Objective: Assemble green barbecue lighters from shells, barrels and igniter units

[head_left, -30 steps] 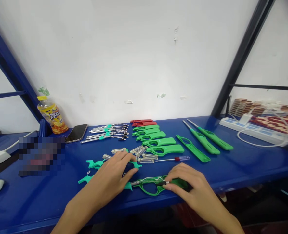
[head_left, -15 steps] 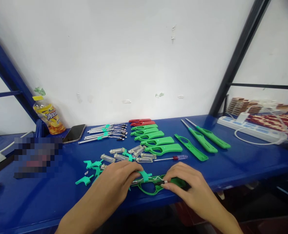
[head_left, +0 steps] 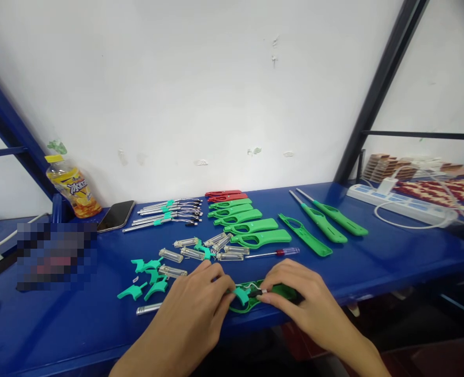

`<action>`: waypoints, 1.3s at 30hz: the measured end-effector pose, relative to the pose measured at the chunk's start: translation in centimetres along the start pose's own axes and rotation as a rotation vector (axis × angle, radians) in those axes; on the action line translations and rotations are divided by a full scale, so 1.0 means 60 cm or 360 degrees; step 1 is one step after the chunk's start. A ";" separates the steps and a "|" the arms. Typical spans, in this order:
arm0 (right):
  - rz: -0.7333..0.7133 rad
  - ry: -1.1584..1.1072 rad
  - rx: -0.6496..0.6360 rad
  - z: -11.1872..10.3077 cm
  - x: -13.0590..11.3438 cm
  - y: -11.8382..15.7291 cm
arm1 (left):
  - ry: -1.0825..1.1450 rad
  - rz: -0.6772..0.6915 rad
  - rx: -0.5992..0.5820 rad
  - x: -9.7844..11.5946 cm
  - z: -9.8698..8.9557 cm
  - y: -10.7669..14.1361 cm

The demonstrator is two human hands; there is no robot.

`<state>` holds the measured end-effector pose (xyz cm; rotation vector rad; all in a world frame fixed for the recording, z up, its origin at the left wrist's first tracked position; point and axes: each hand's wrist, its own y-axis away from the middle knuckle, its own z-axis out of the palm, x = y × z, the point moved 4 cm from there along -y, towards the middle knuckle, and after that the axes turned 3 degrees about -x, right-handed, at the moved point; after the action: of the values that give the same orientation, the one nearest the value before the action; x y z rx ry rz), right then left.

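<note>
Near the table's front edge lies an open green lighter shell [head_left: 240,309], with a teal trigger piece [head_left: 242,296] over its loop. My left hand [head_left: 200,298] is closed on the left end of this assembly; a metal tube [head_left: 147,309] sticks out to the left beneath it. Between finger and thumb, my right hand [head_left: 300,293] pinches a small black part [head_left: 256,293] with a white wire, over the shell. Loose teal triggers [head_left: 133,291] and several clear fuel tanks [head_left: 173,272] lie beyond my left hand.
Green shells [head_left: 261,239] and red shells [head_left: 226,198] are stacked behind. A screwdriver [head_left: 287,252], lighters with metal tubes [head_left: 326,226], wired rods [head_left: 145,223], a phone [head_left: 117,215], a bottle [head_left: 75,191] and a power strip [head_left: 405,204] surround them.
My left hand has moved slightly right, and the teal trigger piece has shifted right and down toward the black part. The metal tube now shows left of my left hand.
</note>
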<state>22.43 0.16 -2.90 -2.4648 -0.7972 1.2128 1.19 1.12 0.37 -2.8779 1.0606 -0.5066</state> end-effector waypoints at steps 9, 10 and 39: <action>0.0010 -0.0015 -0.0011 0.000 0.001 0.005 | -0.0032 -0.0085 -0.0081 0.007 0.005 -0.005; 0.0009 -0.0017 -0.0009 0.000 0.002 0.004 | -0.0039 -0.0091 -0.0085 0.008 0.005 -0.006; 0.0043 -0.0023 -0.0068 -0.003 -0.001 -0.002 | -0.0197 0.0045 -0.0003 0.013 0.009 -0.012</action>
<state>22.51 0.23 -2.66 -2.5113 -0.8042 1.2364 2.34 1.13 0.20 -2.8485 1.0814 -0.3216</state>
